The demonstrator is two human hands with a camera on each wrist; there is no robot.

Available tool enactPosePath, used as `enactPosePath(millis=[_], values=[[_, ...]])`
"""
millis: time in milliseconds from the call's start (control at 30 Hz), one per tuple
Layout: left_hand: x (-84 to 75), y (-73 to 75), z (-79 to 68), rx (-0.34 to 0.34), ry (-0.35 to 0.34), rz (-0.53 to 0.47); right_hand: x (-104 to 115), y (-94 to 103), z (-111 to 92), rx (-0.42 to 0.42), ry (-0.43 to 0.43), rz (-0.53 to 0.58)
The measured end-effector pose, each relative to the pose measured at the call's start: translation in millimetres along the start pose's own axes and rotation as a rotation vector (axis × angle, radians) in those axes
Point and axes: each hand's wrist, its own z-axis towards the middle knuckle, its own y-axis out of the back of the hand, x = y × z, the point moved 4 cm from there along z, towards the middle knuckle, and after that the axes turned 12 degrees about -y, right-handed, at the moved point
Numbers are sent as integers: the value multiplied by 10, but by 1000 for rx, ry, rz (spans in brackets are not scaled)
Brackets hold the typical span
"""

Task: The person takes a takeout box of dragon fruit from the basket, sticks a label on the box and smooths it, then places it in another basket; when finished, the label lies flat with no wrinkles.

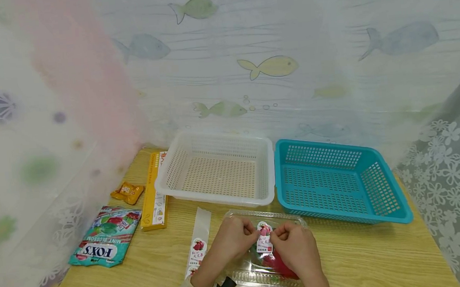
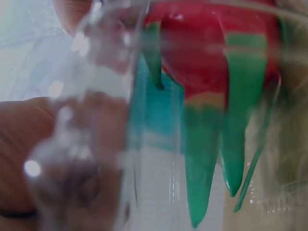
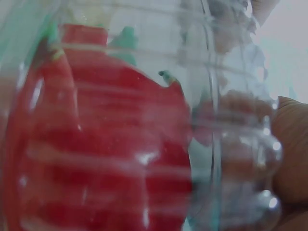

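In the head view a clear plastic clamshell box (image 1: 261, 278) sits on the table, its lid over a red dragon fruit (image 1: 285, 267) with green scales. Above the lid is a white sticker (image 1: 265, 244) with a dragon fruit picture. My left hand (image 1: 237, 235) pinches its left edge, and my right hand (image 1: 298, 246) pinches the right edge. Whether the sticker touches the lid I cannot tell. Both wrist views look through the box's blurred wall at the dragon fruit (image 2: 197, 53), whose red body (image 3: 110, 125) fills much of the right wrist view.
A backing strip with more stickers (image 1: 197, 247) lies left of the box. Behind stand a white basket (image 1: 218, 198) and a blue basket (image 1: 345, 213). To the left are a yellow box (image 1: 152, 203), an orange packet (image 1: 128, 193) and a teal candy bag (image 1: 105, 239).
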Motion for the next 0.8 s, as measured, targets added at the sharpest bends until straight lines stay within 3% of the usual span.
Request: enactPosePath(millis=[800], values=[[-37,1,9,-6,-31,25,9,-27,4,-22,26,-22]])
